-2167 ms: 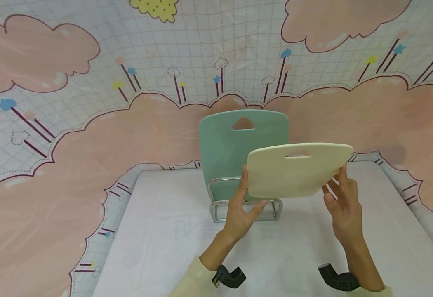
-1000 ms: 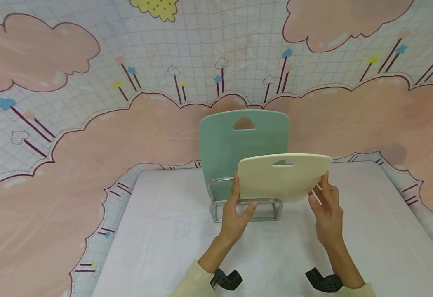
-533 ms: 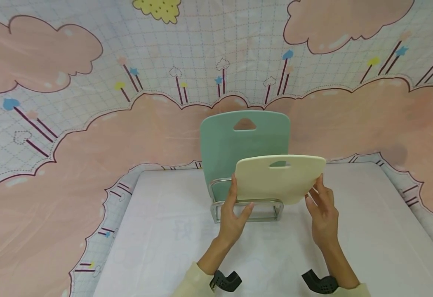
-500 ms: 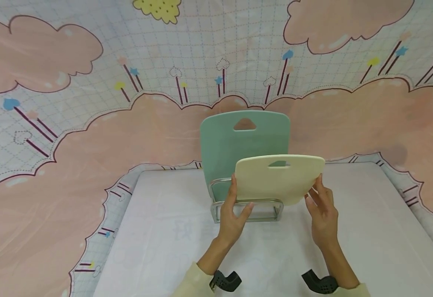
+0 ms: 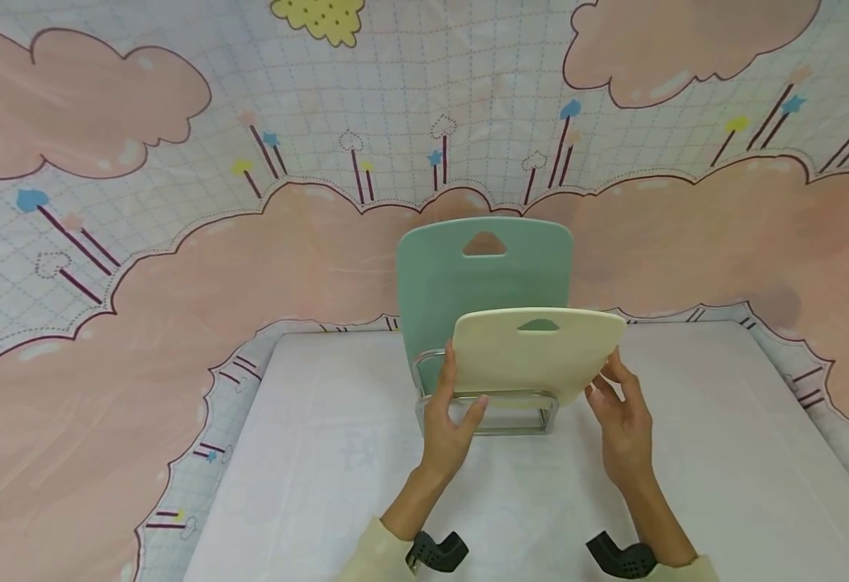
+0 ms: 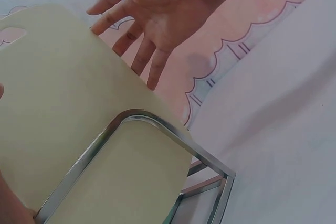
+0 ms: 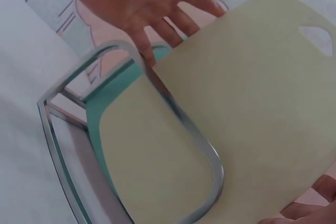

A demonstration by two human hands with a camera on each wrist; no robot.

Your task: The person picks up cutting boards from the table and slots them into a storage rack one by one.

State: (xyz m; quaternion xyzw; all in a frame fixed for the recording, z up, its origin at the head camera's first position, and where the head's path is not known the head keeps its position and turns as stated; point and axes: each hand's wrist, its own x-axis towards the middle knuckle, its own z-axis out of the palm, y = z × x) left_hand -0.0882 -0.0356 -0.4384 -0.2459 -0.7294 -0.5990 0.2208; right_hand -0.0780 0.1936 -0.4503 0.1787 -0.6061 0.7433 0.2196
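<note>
A cream chopping board leans upright in the metal rack, its lower part behind the front wire loop in both wrist views. My left hand is at its left edge, fingertips against the side and thumb spread away in front. At the right edge my right hand touches the side with its fingertips; in the left wrist view the fingers of that right hand look nearly straight. Behind stands a green chopping board with a handle slot, partly hidden by the cream one.
The rack sits on a white-covered table. A patterned curtain with clouds hangs behind and around it. Each wrist carries a black camera mount.
Both hands have brought the cream board left and down, from right of the rack to inside its front loop. The green board and the rack stay put.
</note>
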